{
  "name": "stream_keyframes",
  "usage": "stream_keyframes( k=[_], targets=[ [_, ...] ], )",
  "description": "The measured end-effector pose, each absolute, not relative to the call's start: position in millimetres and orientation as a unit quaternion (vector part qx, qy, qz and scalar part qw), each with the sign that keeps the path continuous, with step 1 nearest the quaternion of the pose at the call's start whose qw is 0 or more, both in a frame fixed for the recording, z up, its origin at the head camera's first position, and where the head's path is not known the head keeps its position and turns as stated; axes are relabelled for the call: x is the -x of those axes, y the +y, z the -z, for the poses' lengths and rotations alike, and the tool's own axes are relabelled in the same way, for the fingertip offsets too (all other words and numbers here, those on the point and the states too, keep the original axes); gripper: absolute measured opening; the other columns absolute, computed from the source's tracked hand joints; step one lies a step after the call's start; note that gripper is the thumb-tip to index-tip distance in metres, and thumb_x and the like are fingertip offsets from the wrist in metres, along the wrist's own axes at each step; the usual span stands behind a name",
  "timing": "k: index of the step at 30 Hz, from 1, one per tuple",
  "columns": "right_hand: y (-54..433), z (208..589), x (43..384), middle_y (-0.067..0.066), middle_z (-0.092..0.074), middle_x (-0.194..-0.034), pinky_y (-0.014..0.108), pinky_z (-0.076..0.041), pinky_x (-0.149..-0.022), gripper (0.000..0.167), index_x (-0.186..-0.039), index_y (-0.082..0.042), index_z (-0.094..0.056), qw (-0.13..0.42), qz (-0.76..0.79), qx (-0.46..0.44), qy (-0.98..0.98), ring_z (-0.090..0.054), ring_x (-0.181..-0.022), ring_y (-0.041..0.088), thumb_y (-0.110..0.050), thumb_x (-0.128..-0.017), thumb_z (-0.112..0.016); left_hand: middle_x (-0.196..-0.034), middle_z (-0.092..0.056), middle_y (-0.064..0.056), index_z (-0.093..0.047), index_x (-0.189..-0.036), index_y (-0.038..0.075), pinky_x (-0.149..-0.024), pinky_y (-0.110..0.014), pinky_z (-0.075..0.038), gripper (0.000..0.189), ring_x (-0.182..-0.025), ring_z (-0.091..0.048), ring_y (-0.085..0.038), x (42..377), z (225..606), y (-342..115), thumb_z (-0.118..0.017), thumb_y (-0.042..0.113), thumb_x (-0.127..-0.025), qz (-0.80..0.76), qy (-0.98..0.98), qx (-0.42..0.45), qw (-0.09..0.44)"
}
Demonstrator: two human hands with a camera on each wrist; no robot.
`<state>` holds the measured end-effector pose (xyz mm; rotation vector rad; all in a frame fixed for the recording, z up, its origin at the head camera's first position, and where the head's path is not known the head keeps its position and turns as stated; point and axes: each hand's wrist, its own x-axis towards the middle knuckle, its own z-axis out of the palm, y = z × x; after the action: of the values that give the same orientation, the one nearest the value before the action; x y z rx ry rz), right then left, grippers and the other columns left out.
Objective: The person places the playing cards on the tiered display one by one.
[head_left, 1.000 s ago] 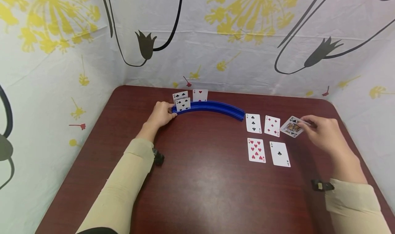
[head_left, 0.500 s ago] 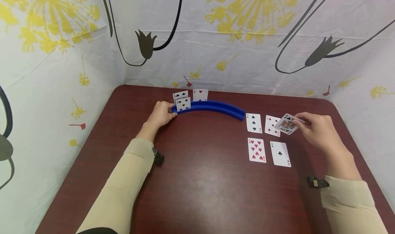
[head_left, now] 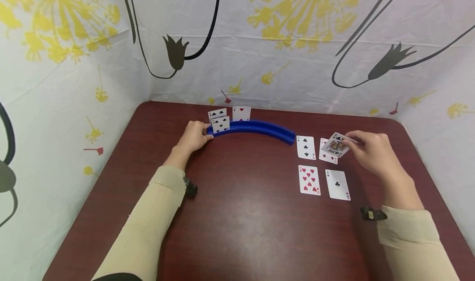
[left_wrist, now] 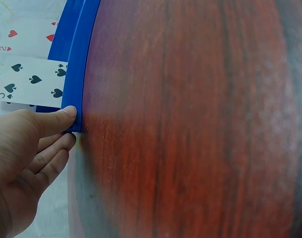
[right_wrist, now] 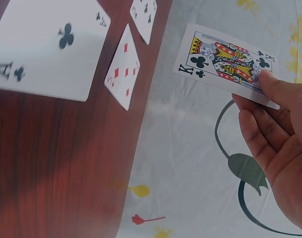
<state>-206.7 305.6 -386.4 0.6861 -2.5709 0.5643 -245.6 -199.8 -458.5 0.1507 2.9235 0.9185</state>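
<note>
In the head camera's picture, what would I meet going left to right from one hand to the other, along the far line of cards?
Left hand → five of spades → two of hearts → three of clubs → king of clubs → right hand.

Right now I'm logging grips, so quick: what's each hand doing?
Left hand: closed, gripping the left end of the blue rack.
Right hand: closed, holding the king of clubs.

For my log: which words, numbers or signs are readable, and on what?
"K": king of clubs
"A": ace of clubs
"5": five of spades
"5": five of diamonds
"2": two of hearts
"3": three of clubs
"8": eight of hearts
Card behind the spades: index blurred.
</note>
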Motion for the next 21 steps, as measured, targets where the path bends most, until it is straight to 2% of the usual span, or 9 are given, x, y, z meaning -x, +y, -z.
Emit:
stream_keyframes(
  k=[14, 21],
  targets=[
    [283.5, 384.7, 213.5, 0.010, -0.075, -0.078, 0.017, -0.044, -0.066, 0.010, -0.094, 0.000, -0.076, 0.200, -0.213, -0.265, -0.919, -0.068, -0.069, 0.020, -0.001, -0.084, -0.080, -0.112, -0.072, -0.021, -0.061, -0.137, -0.002, -0.088, -0.041, -0.058, 0.048, -0.099, -0.070, -0.028, 246.9, 458.4, -199.8, -0.075, 0.012, -0.093, -0.290, 0.955, -0.055, 0.032],
    [271.3, 383.0, 216.4, 0.009, -0.075, -0.080, 0.021, -0.048, -0.066, 0.008, -0.096, 0.000, -0.076, 0.190, -0.213, -0.270, -0.920, -0.071, -0.071, 0.024, -0.002, -0.088, -0.078, -0.113, -0.071, -0.021, -0.061, -0.138, -0.001, -0.088, -0.041, -0.058, 0.048, -0.100, -0.069, -0.028, 246.0, 457.7, -200.4, -0.074, 0.012, -0.094, -0.289, 0.955, -0.057, 0.034]
  ],
)
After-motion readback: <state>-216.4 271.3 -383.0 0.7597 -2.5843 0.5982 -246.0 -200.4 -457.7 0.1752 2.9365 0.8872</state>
